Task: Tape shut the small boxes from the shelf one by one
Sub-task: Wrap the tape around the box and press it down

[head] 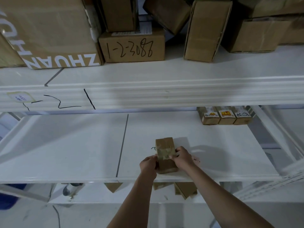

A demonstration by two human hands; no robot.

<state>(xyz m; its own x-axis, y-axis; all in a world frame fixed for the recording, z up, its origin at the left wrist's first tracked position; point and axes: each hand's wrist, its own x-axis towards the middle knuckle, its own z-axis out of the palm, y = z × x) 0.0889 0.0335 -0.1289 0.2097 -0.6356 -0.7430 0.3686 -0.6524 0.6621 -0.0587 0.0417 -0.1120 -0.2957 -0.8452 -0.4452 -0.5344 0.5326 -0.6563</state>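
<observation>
A small brown cardboard box (165, 145) lies on the middle white shelf (82, 153), near its front edge. A strip of clear tape (163, 153) crosses the box's top. My left hand (148, 165) holds the box's left side, its thumb at the tape's left end. On the right side, my right hand (183, 157) has its fingers curled over the box and pressing on the tape. Three more small brown boxes (225, 115) with labels stand at the back right of the same shelf. No tape roll shows.
The upper shelf (148, 94) juts out above, loaded with larger cartons, one (133, 46) marked 1-2-3088. Below the middle shelf, more cardboard pieces (185, 190) lie on a lower level. A slanted white frame post (279, 134) stands at right.
</observation>
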